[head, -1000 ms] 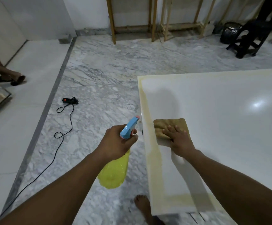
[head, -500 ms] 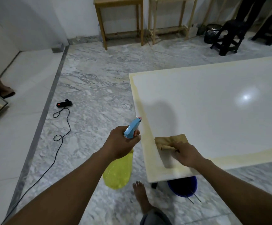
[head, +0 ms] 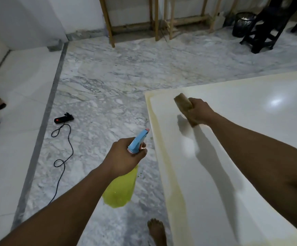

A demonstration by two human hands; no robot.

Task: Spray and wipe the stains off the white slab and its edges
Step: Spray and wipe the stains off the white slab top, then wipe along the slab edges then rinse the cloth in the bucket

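Slab: the white slab [head: 250, 139] fills the right half of the frame, one corner just above centre and its long left edge running down to the bottom
Stains: a yellowish band [head: 159, 148] follows that left edge and the upper edge, widening to a smear low in the frame; the middle of the surface looks clean
Left hand: the left hand [head: 124, 157], at centre and over the marble floor [head: 99, 86] just beside the slab's edge, has its fingers curled round the neck of the spray bottle [head: 122, 187]; the blue nozzle points up and right towards the corner (whether a finger is on the trigger I cannot tell)
Right hand: the right hand [head: 200, 111], upper right of centre, clutches a bunched brown cloth [head: 182, 102] in a closed fist; the cloth seems raised off the surface, its shadow lying just below it in the frame
Step in hand: by my reading, the spraying part of the cycle, with the cloth held clear so the stained corner and edge can be wetted
Next move: it calls for aiming the nozzle at the yellow band rather than the floor, squeezing the trigger, then laying the cloth flat and rubbing firmly along the edge, side face included
Around: a black power strip [head: 63, 119] with its cable lies on the floor at left; a bare foot [head: 157, 231] shows at the bottom
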